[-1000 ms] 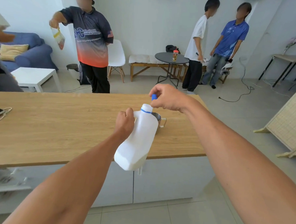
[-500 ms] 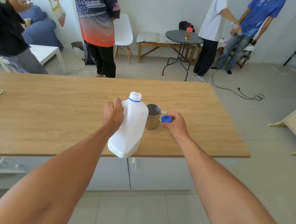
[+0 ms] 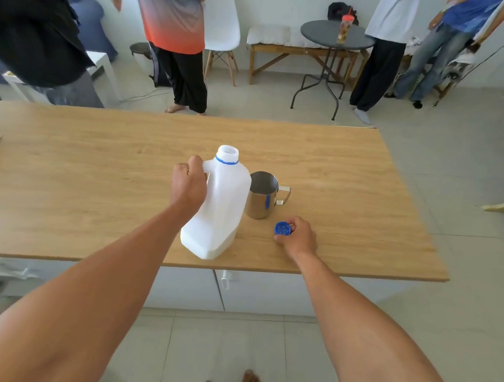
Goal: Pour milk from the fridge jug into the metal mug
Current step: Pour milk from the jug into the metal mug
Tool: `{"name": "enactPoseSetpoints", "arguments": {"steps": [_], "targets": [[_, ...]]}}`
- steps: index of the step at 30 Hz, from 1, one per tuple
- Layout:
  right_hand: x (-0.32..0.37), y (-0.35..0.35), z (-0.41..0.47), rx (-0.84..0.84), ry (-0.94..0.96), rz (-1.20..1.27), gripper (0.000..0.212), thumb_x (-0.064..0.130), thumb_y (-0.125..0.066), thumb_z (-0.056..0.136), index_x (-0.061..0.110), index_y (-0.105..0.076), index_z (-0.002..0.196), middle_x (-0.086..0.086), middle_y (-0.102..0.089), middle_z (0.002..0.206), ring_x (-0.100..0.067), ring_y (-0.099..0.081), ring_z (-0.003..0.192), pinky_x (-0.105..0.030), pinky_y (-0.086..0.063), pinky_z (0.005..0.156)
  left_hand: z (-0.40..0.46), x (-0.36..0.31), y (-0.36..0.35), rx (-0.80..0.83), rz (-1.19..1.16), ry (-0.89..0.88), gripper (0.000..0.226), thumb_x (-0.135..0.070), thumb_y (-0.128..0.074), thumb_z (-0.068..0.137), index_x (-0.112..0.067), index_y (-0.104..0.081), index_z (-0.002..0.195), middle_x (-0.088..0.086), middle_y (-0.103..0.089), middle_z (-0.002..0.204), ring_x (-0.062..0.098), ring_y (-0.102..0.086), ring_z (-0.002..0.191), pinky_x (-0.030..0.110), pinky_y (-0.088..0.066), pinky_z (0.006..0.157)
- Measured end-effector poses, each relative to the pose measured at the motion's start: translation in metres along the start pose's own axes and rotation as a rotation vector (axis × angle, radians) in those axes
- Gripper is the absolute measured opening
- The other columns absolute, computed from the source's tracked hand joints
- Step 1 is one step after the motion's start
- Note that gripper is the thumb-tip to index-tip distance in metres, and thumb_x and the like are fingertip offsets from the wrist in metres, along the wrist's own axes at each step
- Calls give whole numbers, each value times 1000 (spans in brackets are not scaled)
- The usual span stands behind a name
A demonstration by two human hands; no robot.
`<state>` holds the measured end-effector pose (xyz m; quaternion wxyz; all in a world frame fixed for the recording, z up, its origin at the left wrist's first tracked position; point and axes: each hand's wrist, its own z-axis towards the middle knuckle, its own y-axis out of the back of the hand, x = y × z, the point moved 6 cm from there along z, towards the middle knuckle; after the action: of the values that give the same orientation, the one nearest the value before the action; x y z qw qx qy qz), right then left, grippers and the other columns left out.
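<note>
Wooden table (image 3: pixel 99 183), jug and mug near its front edge. Left hand (image 3: pixel 188 184) has a closed grip on the handle of the milk jug (image 3: pixel 220 206) — neck open, ready to tip. Metal mug (image 3: pixel 261 194) stands just beside it on the right, mouth up. Right hand (image 3: pixel 298 237) pinches the blue cap (image 3: pixel 282 229) against the table, out of the pour path. Bystanders and a round side table (image 3: pixel 336 34) stand well behind — nothing blocks the pour.

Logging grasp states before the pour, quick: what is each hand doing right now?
Left hand: closed around the handle of the milk jug.
Right hand: fingers pinching the blue cap at the counter, beside the metal mug.
</note>
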<state>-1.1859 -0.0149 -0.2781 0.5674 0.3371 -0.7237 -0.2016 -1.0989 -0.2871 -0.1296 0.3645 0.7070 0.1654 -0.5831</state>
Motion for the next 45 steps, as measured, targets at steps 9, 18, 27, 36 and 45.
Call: {"name": "enactPoseSetpoints", "arguments": {"steps": [9,18,27,36,45], "targets": [[44,31,25,-12,14,301,49,33,-54,103,10,-52,146,-2,-59,129,-20,-57,109,-32,-42,88,9,-10,1,68,68,-51,37,-23,-36,95,-23,-22,62,1,-22,59,14,-16,51,32,-15,50],[60,15,44,-51,6,382,36,32,-48,104,16,-56,72,3,-52,70,-21,-48,72,-50,-55,77,20,-17,-4,95,276,-89,38,-37,-36,92,-16,-26,61,1,-30,60,22,-27,59,34,-23,55],[53,5,58,-25,-14,421,31,38,-51,103,20,-61,80,2,-56,80,-21,-53,77,-61,-57,91,32,-9,-22,150,591,-61,50,-45,-36,98,-9,-42,63,5,-50,66,26,-44,59,35,-34,57],[54,5,61,-30,27,432,28,39,-53,104,19,-68,92,1,-60,82,-21,-59,81,-60,-58,90,40,-14,-36,181,838,-58,44,-44,-36,97,-9,-58,82,8,-60,81,23,-52,67,38,-38,66],[57,5,60,-24,43,418,27,41,-52,104,20,-68,98,2,-66,88,-26,-65,87,-58,-59,87,41,-14,-53,222,955,-77,40,-41,-36,98,-11,-56,79,7,-60,83,26,-55,70,38,-39,70]]}}
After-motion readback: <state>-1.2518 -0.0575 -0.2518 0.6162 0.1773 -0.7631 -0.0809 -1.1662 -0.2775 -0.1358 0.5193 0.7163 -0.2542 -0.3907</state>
